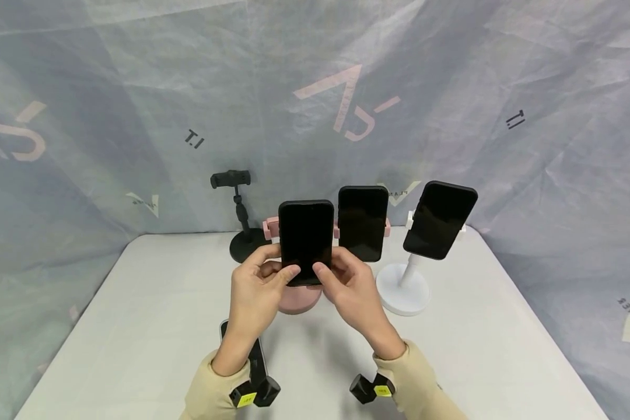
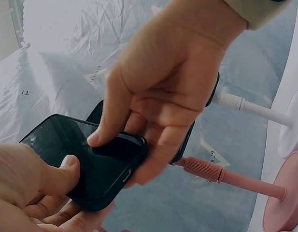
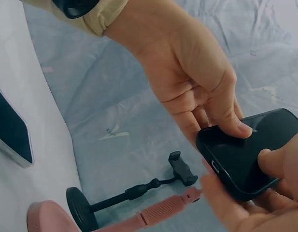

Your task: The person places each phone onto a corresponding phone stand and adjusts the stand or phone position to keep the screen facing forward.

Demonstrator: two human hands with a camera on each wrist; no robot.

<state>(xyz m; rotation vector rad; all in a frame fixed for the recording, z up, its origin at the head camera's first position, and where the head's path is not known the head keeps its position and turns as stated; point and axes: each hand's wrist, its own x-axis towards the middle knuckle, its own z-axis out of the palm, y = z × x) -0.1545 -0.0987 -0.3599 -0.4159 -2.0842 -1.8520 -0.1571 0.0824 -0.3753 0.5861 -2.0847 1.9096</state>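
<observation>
Black phone (image 1: 307, 233) held up in front of the pink stand (image 1: 299, 303).
The left hand (image 1: 254, 296) and right hand (image 1: 356, 293) grasp its lower sides, thumbs on the screen; left of the pink stand is a black stand (image 1: 242, 216), right of it 2 upright phones (image 1: 363, 224) and a white stand (image 1: 401, 294).

The held phone (image 1: 307, 233) looks glossy, the black stand (image 1: 242, 216) matt plastic.

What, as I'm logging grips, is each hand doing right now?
Left hand: holding a black phone by its lower left side.
Right hand: holding the same black phone by its lower right side.
</observation>
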